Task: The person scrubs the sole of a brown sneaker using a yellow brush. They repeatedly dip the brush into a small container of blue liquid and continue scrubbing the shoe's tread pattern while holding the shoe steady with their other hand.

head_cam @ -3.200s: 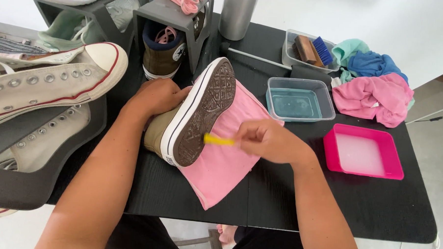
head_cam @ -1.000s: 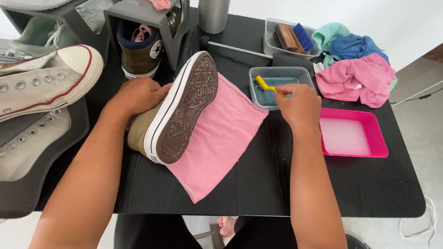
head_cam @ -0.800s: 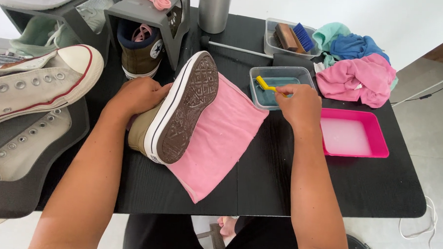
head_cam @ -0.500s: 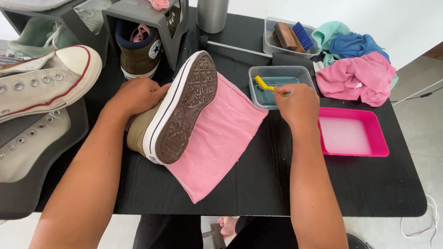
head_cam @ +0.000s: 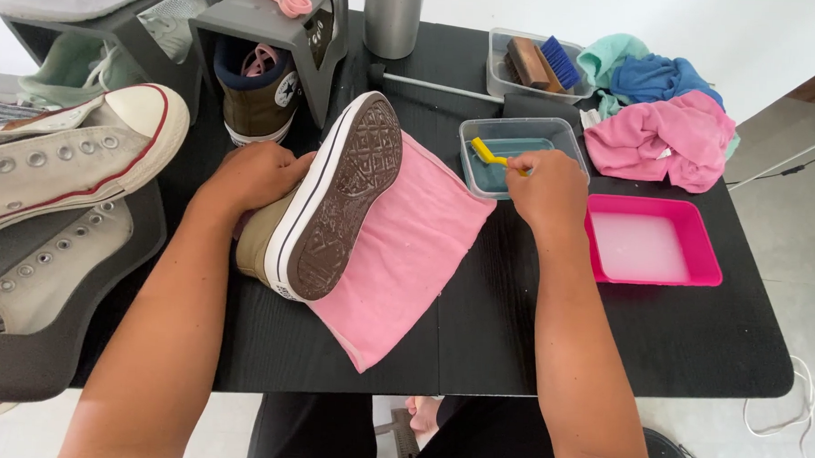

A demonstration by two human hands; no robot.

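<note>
We take the olive-brown canvas high-top sneaker [head_cam: 332, 204] as our landmark. It lies on its side on a pink cloth [head_cam: 407, 247] on the black bench [head_cam: 512, 341], brown rubber sole facing us, long axis running from near-left to far-right. Our left hand [head_cam: 256, 174] rests on the upper at the sneaker's left side, fingers curled over it. Our right hand [head_cam: 546, 180] is to the sneaker's right, fingers pinching a small yellow brush [head_cam: 487, 153], whose head dips into the clear plastic tray of water [head_cam: 519, 134] beyond the toe. The right hand is nearer the tray.
</note>
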